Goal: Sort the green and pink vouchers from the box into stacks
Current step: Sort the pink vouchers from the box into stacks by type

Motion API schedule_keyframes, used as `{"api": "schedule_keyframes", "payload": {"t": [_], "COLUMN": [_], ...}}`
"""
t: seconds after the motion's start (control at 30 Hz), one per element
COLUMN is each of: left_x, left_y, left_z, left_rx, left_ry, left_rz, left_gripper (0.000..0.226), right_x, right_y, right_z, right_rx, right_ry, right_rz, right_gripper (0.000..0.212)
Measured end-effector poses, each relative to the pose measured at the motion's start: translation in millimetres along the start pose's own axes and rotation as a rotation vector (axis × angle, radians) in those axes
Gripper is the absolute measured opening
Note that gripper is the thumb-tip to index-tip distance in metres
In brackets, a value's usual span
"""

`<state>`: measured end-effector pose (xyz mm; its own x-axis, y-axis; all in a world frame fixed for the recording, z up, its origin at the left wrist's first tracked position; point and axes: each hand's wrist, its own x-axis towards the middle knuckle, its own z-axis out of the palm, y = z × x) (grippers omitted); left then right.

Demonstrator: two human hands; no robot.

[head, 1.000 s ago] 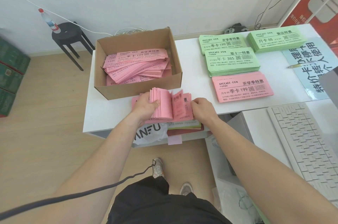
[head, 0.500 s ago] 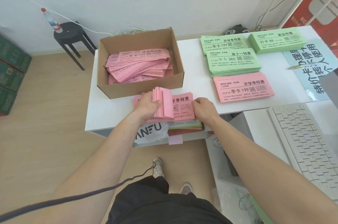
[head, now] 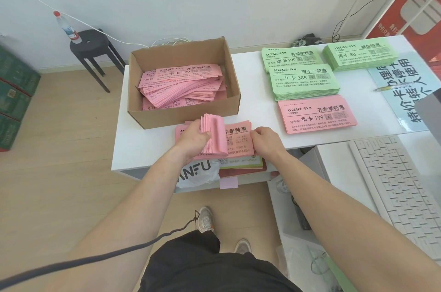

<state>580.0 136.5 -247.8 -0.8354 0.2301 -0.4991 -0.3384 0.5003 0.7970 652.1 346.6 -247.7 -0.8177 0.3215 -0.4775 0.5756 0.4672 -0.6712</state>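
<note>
AVOCADO·GYM, 季卡 199 on pink stack [head: 317, 114], 年卡 365 on near green stack [head: 303, 82], 月卡 88 on rightmost green stack [head: 358, 56]

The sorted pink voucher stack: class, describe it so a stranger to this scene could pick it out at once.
On the white table, look right of the cardboard box, where four neat stacks lie. The sorted pink voucher stack is the nearest, in front of the green stack marked 365. It alone among them is pink, and no hand holds it, unlike the pink bundle.
</note>
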Motion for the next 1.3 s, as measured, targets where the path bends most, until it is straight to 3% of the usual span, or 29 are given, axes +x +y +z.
{"api": "schedule_keyframes", "payload": {"t": [0.87,1.3], "left_x": [13,19], "left_y": [-9,-19], "left_z": [2,9], "left_rx": [0.021,-0.186], "left_ry": [-0.071,-0.134], "left_rz": [0.009,0.001], "left_gripper": [0.035,0.037], "right_x": [-2,0], "right_y": [-6,-4], "right_z": [-3,-3], "right_rx": [-0.020,-0.032], "right_ry": [-0.001,0.012], "right_rz": [0.001,-0.014], "right_gripper": [0.038,0.031]}}
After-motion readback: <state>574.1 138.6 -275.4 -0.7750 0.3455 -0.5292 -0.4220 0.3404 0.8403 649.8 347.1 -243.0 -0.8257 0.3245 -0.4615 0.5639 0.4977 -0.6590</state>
